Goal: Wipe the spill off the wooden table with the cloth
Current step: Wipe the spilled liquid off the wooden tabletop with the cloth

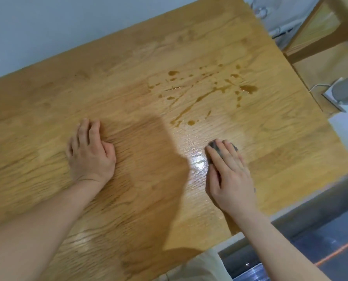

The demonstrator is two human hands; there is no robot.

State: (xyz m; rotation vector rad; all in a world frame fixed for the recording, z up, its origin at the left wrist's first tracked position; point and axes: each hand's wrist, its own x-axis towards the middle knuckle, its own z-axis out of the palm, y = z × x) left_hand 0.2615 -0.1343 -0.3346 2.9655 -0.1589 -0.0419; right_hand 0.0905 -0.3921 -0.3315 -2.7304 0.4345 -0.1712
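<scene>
A brown liquid spill point(207, 92) lies in drops and streaks on the far right part of the wooden table point(108, 78). My right hand point(231, 175) presses flat on a small dark grey cloth point(213, 147), which shows only past the fingertips; the hand sits nearer to me than the spill. A wet shiny streak point(197, 163) glistens just left of that hand. My left hand point(91, 153) rests flat on the table at the left, fingers together, holding nothing.
A white wall runs behind the table. A wooden chair or frame point(319, 33) stands past the table's far right corner. A grey object with a white cable point(339, 94) sits off the right edge. Dark floor lies at the lower right.
</scene>
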